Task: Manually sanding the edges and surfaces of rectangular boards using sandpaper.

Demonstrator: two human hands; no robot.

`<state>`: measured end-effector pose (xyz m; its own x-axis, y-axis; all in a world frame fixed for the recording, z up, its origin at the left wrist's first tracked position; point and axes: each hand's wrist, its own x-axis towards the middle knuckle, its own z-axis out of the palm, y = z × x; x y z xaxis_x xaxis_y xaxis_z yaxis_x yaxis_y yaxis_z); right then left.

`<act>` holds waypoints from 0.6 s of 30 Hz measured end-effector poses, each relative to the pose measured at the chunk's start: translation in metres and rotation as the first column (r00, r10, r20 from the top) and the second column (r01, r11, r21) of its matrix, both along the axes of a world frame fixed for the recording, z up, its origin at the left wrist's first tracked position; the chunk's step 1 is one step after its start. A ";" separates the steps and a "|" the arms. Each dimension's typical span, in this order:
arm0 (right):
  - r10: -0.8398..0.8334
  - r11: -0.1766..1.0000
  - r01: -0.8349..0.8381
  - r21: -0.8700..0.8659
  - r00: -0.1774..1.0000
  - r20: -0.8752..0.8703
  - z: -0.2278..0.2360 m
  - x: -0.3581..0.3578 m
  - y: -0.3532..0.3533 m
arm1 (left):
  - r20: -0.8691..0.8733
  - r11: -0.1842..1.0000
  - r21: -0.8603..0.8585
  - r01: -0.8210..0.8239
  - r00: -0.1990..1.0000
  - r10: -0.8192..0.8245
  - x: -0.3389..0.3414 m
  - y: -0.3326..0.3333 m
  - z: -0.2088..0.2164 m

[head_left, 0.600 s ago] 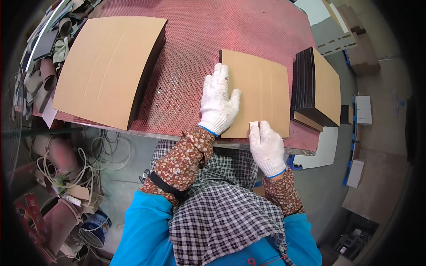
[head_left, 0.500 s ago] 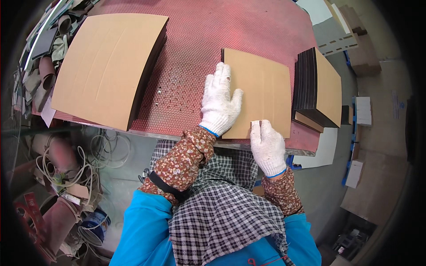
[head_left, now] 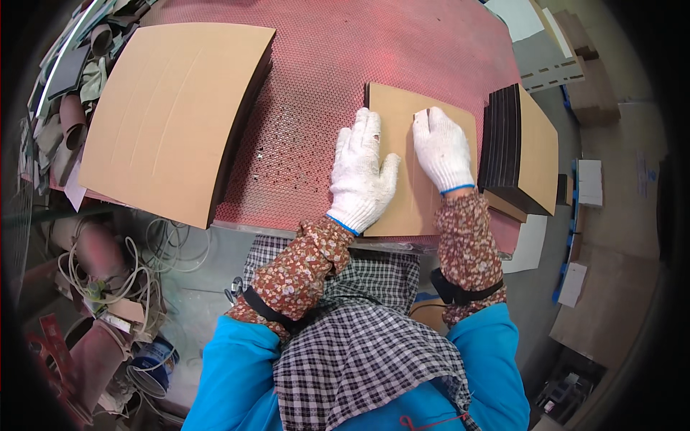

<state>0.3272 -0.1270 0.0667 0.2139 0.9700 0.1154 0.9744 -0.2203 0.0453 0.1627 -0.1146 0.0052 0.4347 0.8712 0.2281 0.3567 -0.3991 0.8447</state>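
Observation:
A tan rectangular board with dark edges [head_left: 402, 212] lies near the table's front edge, with faint creases running along it. My left hand [head_left: 363, 171], in a white knit glove, rests flat along the board's left side, fingers stretched away from me and thumb on the tan face. My right hand [head_left: 443, 149], gloved likewise, is over the upper right part of the same board. Its fingers are pressed together; a small edge shows at the fingertips, too small to name.
On the red mesh-topped table [head_left: 323, 43], a large stack of tan boards [head_left: 172, 115] stands at left. Another dark-edged stack [head_left: 537, 154] sits at right. Rolls and scraps [head_left: 72, 118] crowd the far left; hoses and a blue bucket [head_left: 154, 366] lie below. Cartons [head_left: 593, 90] stand far right.
My right hand has moved away from me up the board, from its near edge to its upper part, fingers still closed. My left hand stays flat at the board's left side.

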 end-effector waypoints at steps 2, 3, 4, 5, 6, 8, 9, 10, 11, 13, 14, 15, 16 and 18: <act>-0.154 0.988 0.154 -0.009 0.975 -0.161 0.001 0.000 0.001 | 0.004 1.000 0.019 -0.004 1.000 0.004 0.000 0.000 -0.002; -0.175 0.984 0.178 -0.002 0.966 -0.191 -0.003 0.002 0.002 | 0.004 1.000 0.016 -0.007 1.000 0.007 0.000 0.000 -0.003; -0.196 0.979 0.202 0.004 0.955 -0.221 -0.007 0.005 0.003 | 0.003 1.000 0.014 -0.010 1.000 0.010 0.000 0.001 -0.003; -0.195 0.979 0.202 0.007 0.956 -0.221 -0.010 0.009 0.003 | 0.005 1.000 0.018 -0.010 1.000 0.010 0.001 0.002 -0.003; -0.167 0.985 0.173 0.003 0.958 -0.231 -0.012 0.014 0.003 | 0.014 0.999 0.030 -0.010 1.000 0.010 0.002 0.003 -0.003; -0.135 0.990 0.139 0.002 0.961 -0.243 -0.008 0.015 0.000 | 0.022 0.999 0.046 -0.014 1.000 0.013 0.002 0.003 -0.002; -0.060 0.998 0.059 -0.009 0.977 -0.204 -0.002 0.010 -0.005 | 0.021 1.000 0.028 -0.011 1.000 0.011 0.002 0.003 -0.002; 0.016 0.999 -0.020 -0.025 0.986 -0.165 0.001 0.005 -0.012 | 0.021 1.000 0.009 -0.008 1.000 0.007 0.001 0.004 -0.002; -0.096 0.995 0.093 -0.026 0.967 -0.237 -0.007 0.005 -0.022 | 0.025 1.000 0.014 -0.007 1.000 0.007 0.002 0.004 -0.001; -0.036 0.999 0.028 -0.043 0.980 -0.194 -0.003 -0.015 -0.050 | -0.002 1.000 0.011 -0.008 1.000 0.008 -0.002 0.004 0.000; 0.010 0.998 -0.019 -0.061 0.990 -0.142 0.001 -0.021 -0.061 | 0.003 1.000 0.015 -0.007 1.000 0.007 0.000 0.003 0.002; 0.013 0.998 -0.022 -0.061 0.989 -0.145 0.002 -0.026 -0.066 | -0.009 1.000 0.017 -0.014 1.000 0.014 -0.001 0.002 0.002; -0.023 0.998 0.014 -0.054 0.985 -0.172 0.002 -0.030 -0.069 | -0.021 1.000 0.020 -0.022 1.000 0.022 -0.003 0.002 0.002; -0.066 0.997 0.057 -0.051 0.979 -0.194 0.001 -0.028 -0.067 | 0.000 1.000 0.005 -0.004 1.000 0.004 -0.002 0.003 0.003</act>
<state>0.2996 -0.1938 0.0673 0.2871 0.9576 0.0219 0.9502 -0.2818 -0.1334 0.1603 -0.1113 0.0086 0.4312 0.8719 0.2323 0.3588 -0.4019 0.8425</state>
